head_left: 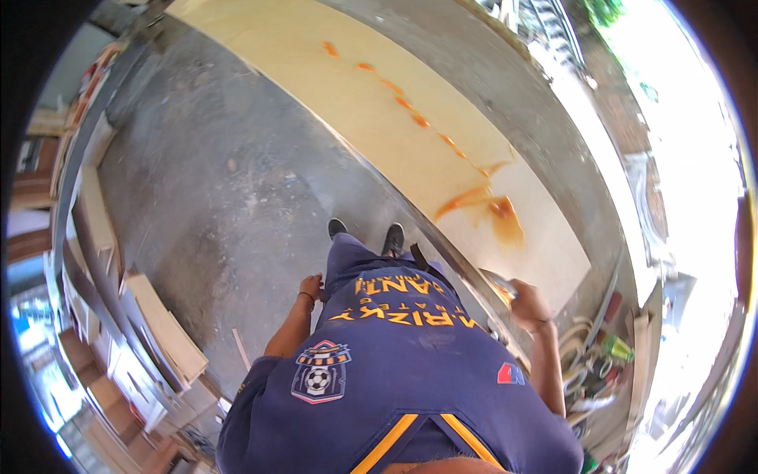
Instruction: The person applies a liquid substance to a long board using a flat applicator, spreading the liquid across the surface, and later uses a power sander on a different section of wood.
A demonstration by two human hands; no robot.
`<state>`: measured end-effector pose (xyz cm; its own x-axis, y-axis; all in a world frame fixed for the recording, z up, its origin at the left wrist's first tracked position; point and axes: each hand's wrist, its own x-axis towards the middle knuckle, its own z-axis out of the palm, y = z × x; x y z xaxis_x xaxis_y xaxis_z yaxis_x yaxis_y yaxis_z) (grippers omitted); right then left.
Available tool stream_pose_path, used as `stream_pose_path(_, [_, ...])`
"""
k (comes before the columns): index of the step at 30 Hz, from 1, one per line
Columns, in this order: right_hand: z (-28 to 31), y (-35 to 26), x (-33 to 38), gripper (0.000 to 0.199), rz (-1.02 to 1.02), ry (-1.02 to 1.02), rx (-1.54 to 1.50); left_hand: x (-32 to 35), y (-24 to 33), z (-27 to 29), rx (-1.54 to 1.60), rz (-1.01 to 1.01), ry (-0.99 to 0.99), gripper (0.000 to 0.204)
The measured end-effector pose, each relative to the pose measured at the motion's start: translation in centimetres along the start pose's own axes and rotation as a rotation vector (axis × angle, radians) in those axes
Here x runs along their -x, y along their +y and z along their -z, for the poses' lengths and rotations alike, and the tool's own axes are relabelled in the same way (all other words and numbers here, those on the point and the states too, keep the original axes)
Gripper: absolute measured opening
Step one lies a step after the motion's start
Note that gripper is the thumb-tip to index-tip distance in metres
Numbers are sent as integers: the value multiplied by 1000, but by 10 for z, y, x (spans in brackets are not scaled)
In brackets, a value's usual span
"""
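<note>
My R hand [529, 305] gripped flat blade [497, 282] nr orange-smeared board [379, 134]; L hand [313, 286] hung at side, cldn't tell if open.

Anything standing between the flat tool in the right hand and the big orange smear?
Nothing visible: from the flat tool in the right hand to the orange smear, only bare pale board shows.

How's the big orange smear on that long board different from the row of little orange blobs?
The broad orange smear is one wide, streaky patch; the row of little orange blobs is many small spots. The smear lies nearer the person's bare right hand, while the blobs stretch farther away. Both are orange and sit on the same long, flat, pale-yellow board.
</note>
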<state>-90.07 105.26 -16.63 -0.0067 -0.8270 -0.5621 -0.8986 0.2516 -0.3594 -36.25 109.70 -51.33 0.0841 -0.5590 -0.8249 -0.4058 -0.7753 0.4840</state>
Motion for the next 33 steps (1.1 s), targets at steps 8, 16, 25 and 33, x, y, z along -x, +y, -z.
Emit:
stream_pose_path(8, [76,-80,-89,39,15,504,-243,7,87,39,115,32,137,43])
stream_pose_path(16, [95,-172,-193,40,68,453,-157,-69,48,100,-207,-130,253,37])
stream_pose_path(25, [118,-344,-482,29,-172,177,-248,-111,98,210,432,185,71,34])
stream_pose_path(33, [85,-614,-659,32,218,190,280,-136,110,282,836,90,219,32])
